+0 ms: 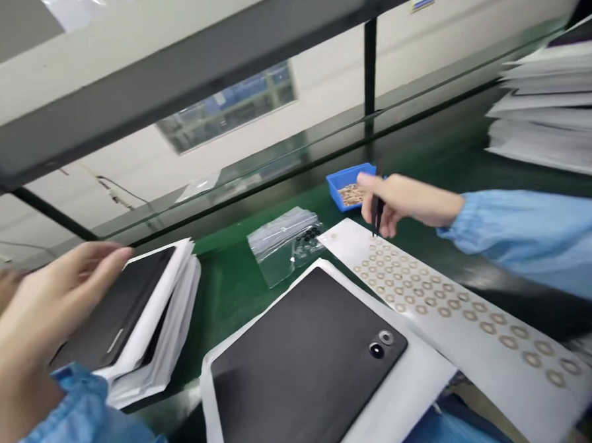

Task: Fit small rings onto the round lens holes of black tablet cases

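My right hand [399,199] grips a pair of black tweezers [377,214]. Their tips reach the upper end of a white sheet [341,242] bearing rows of small ring-shaped stickers [429,300]. At the left, my left hand [56,300] hovers by a stack of black tablets [126,296] interleaved with white sheets, fingers stretched out and holding nothing. A dark tablet [303,366] lies back up on white wrapping in front of me, one camera lens ringed in silver and the other in black. Whether the tweezers pinch a sticker is too small to tell.
A blue bin [341,179] with small tan pieces stands behind my right hand. A clear zip bag [287,242] with black rings lies on the green table [224,271]. Another wrapped stack [552,102] rises at the far right. A grey shelf beam [169,76] crosses above.
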### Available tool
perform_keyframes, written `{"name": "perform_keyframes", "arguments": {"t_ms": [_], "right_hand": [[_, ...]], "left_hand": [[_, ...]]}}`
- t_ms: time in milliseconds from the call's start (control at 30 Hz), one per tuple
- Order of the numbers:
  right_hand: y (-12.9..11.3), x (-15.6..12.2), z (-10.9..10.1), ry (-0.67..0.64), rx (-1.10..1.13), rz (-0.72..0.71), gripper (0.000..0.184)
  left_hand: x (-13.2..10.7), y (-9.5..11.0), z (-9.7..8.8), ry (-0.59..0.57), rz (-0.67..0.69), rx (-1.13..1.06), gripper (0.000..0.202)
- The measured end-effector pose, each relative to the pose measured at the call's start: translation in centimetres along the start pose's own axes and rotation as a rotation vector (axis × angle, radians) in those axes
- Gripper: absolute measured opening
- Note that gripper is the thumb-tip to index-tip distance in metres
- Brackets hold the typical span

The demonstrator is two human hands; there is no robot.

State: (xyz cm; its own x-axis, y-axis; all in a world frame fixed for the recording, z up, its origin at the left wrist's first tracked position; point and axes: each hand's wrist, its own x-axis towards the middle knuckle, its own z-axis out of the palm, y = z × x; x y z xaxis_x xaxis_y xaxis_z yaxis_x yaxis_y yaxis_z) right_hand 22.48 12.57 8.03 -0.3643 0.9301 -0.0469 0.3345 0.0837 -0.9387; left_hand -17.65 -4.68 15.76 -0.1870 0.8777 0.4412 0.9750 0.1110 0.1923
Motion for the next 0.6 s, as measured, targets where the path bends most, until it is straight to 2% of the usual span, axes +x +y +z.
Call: {"name": "perform_keyframes", "arguments": {"t_ms": [33,100,133,167,233,367,500,600], "right_hand": [[1.5,0.0,0.1,-0.015,0.016,0.049,0.053],[4.5,0.1,0.1,0.016,0.048,0.056,0.039],[5.7,0.3,0.0,0.048,0.067,0.035,0.032],[6.8,0.5,0.0,0.090,0.081,0.015,0.027],[8.4,1.0,-0.1,0.179,0.117,-0.010,0.022],[10.1,1.9,0.2,0.313,0.187,-0.043,0.023],[11.2,2.2,0.6,0.420,0.196,-0.093,0.029],[11.6,2.3,0.7,0.461,0.182,-0.114,0.031]], "left_hand": [[-0.1,3.0,1.7,-0.105,0.107,0.063,0.032],[-0.7,8.8,5.5,-0.268,0.349,-0.028,0.032],[-1.1,11.3,7.4,-0.394,0.530,-0.093,0.029],[-1.6,13.4,9.2,-0.496,0.659,-0.143,0.028],[-2.2,16.3,12.4,-0.555,0.778,-0.196,0.027],[-1.7,18.4,16.3,-0.557,0.874,-0.251,0.033],[-0.4,19.1,18.9,-0.554,0.934,-0.257,0.042],[-0.4,19.2,20.4,-0.568,0.951,-0.237,0.043]]}}
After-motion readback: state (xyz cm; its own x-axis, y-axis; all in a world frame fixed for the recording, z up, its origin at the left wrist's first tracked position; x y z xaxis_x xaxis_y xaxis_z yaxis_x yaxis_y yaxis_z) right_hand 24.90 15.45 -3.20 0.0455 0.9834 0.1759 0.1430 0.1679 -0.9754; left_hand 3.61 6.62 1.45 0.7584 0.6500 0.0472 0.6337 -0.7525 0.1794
